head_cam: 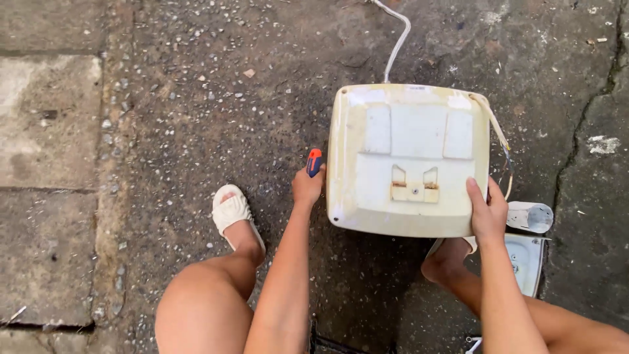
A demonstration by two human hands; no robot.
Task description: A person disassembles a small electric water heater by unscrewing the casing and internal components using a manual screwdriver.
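Cream-coloured plastic, yellowed and scuffed, makes up the square rounded-cornered appliance base (407, 159) that lies bottom-up on the dark, pebbly concrete ground (216, 85) in the head view, between the person's two feet. Its underside shows three paler rectangular patches along the far edge and a small notched bracket near the middle. The left hand (308, 187) sits at the base's near left corner, its grip clenched around a screwdriver with an orange and blue handle (314, 161), whose handle end sticks up above the fist just beside the base's left edge; the shaft is hidden by the hand. The right hand (488, 213) rests on the near right corner of the base, fingers laid flat over the top face and thumb at the edge, grasping the base. A white power cord (398, 40) runs from the far edge of the base up out of the picture, and a thin cream wire (501, 141) loops along the right side. Just right of the right hand lies a small white plastic tube-shaped part (532, 217), and below it a flat white plastic cover piece (526, 261), partly hidden by the right forearm. The left foot wears a white woven slipper (230, 208). Paler concrete slabs (46, 118) border the ground on the left.
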